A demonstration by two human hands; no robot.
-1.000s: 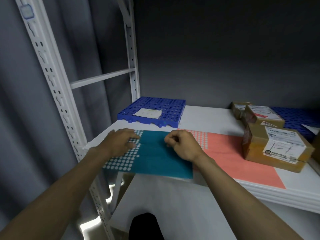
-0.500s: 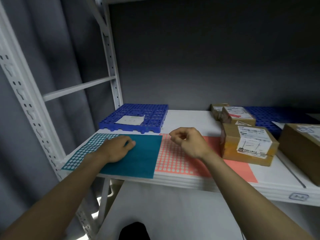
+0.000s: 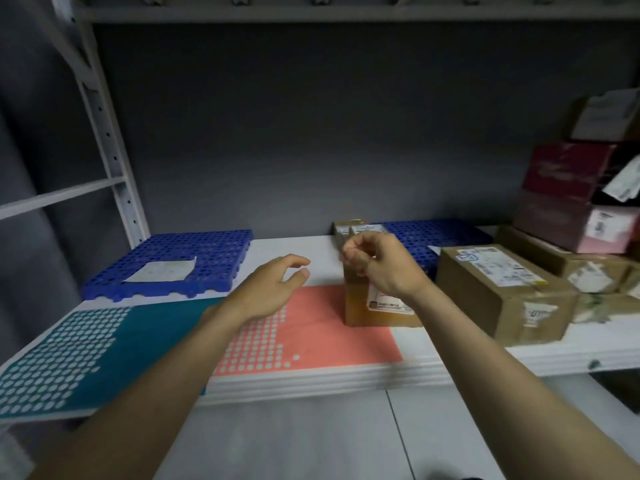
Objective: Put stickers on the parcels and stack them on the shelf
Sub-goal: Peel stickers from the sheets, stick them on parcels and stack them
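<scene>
Head view, looking down at white metal shelf (image 3: 450,358) spanning mid-frame. Two hands raised above it. Left hand (image 3: 270,289) at centre, fingers loosely spread and relaxed, holding nothing, hovering over salmon-pink sticker sheet (image 3: 329,327). Right hand (image 3: 381,268) just right of centre, fingers curled with thumb and forefinger pinched together; too blurred to tell whether a sticker sits between them. Directly behind and below that hand, small brown cardboard parcel (image 3: 360,306) with white printed label, standing on far right corner of pink sheet.

Two flat sticker sheets along front edge: teal sticker sheet (image 3: 104,341) at lower left, pink one beside it at centre, both dotted with rows of pale round spots over their left parts, plain elsewhere.

Two blue plastic perforated grid mats at back: left blue mat (image 3: 214,258) bearing one white paper slip (image 3: 162,271); right blue mat (image 3: 433,237) partly hidden by hand and boxes.

Large brown cardboard box (image 3: 498,296) with taped labels at right, matte and rectangular. Further brown parcels behind it, count unclear. Two pink boxes (image 3: 568,195) stacked at upper right, edges blurred. White perforated upright (image 3: 110,147) at upper left.
</scene>
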